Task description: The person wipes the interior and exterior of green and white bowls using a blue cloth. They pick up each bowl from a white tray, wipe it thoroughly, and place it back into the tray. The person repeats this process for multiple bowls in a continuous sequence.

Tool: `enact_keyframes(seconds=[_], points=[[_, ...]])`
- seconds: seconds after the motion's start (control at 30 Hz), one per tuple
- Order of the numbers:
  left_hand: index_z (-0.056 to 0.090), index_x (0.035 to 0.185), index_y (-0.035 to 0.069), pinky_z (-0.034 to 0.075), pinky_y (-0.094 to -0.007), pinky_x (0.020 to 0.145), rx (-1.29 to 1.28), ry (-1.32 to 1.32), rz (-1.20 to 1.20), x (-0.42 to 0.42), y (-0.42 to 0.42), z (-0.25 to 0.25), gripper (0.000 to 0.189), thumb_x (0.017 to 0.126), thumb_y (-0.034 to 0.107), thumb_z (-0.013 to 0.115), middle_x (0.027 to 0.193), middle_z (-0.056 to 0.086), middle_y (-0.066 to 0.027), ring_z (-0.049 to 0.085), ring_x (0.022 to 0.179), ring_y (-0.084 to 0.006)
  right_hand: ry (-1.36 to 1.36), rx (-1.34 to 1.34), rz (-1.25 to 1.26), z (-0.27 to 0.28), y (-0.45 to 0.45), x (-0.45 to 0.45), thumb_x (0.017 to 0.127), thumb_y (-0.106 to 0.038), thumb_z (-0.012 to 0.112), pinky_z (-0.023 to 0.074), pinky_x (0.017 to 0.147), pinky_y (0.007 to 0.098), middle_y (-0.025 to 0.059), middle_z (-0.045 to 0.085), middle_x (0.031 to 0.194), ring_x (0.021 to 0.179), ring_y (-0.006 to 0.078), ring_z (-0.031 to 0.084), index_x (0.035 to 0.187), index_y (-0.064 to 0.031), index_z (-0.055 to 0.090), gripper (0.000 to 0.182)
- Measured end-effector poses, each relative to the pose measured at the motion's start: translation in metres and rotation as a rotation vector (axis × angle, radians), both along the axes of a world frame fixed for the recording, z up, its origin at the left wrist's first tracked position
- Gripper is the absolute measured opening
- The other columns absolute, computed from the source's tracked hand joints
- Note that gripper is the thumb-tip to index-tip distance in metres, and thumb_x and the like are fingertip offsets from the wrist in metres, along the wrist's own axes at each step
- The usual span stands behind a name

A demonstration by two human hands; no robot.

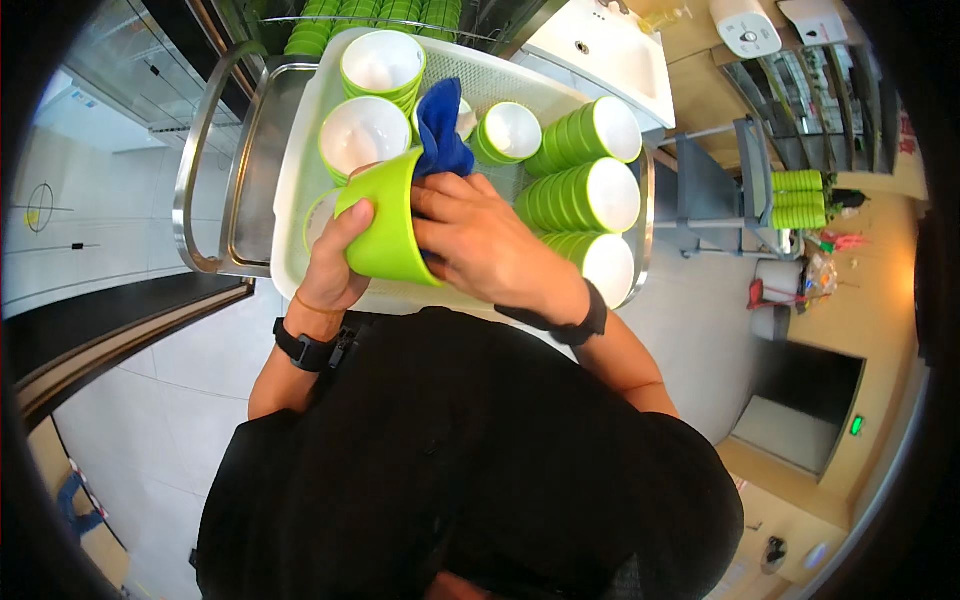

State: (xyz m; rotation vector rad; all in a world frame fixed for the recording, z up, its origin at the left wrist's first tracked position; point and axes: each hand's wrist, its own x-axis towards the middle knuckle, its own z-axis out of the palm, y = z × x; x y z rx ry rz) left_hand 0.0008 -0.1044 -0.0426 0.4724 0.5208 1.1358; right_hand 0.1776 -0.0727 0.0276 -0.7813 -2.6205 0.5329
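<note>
My left hand (337, 255) grips a green cup (379, 225) from outside, thumb across its wall. The cup is tilted, its mouth turned towards my right hand (480, 232). The fingers of that hand reach into the cup with a blue cloth (444, 127), part of which sticks out above the rim. Beneath is a white perforated tray (289, 217) holding stacked cups, green outside and white inside. Two upright stacks (366, 135) stand at the left. Several stacks lie on their sides (574, 196) at the right. A smaller cup stack (510, 133) is between them.
The tray rests on a stainless steel cart (251, 165) with a tubular handle (184, 172) at the left. Behind it, more green cups (375, 16) fill a rack. A white sink (600, 52) is at the back right. Beyond stands a grey trolley (712, 176).
</note>
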Motion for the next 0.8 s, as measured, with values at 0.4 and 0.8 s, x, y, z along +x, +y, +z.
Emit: enact_keyframes(seconds=[0.4, 0.8], points=[[0.04, 0.135, 0.003, 0.041, -0.0414, 0.102, -0.057, 0.12, 0.234, 0.004, -0.018, 0.006, 0.065, 0.091, 0.05, 0.043, 0.134, 0.047, -0.0185, 0.05, 0.12, -0.0309, 0.043, 0.133, -0.614, -0.026, 0.013, 0.07, 0.067, -0.007, 0.063, 0.0451, 0.075, 0.0408, 0.0114, 0.063, 0.09, 0.082, 0.0313, 0.056, 0.102, -0.0058, 0.063, 0.034], [0.041, 0.134, 0.002, 0.04, -0.0425, 0.101, -0.121, -0.281, 0.245, 0.009, -0.021, 0.01, 0.063, 0.091, 0.048, 0.044, 0.131, 0.049, -0.0159, 0.051, 0.118, -0.0288, 0.618, -0.097, -0.191, -0.017, -0.001, 0.023, 0.063, 0.001, 0.067, 0.0394, 0.097, 0.0436, 0.0222, 0.052, 0.126, 0.116, 0.0375, 0.05, 0.1, -0.0042, 0.062, 0.037]])
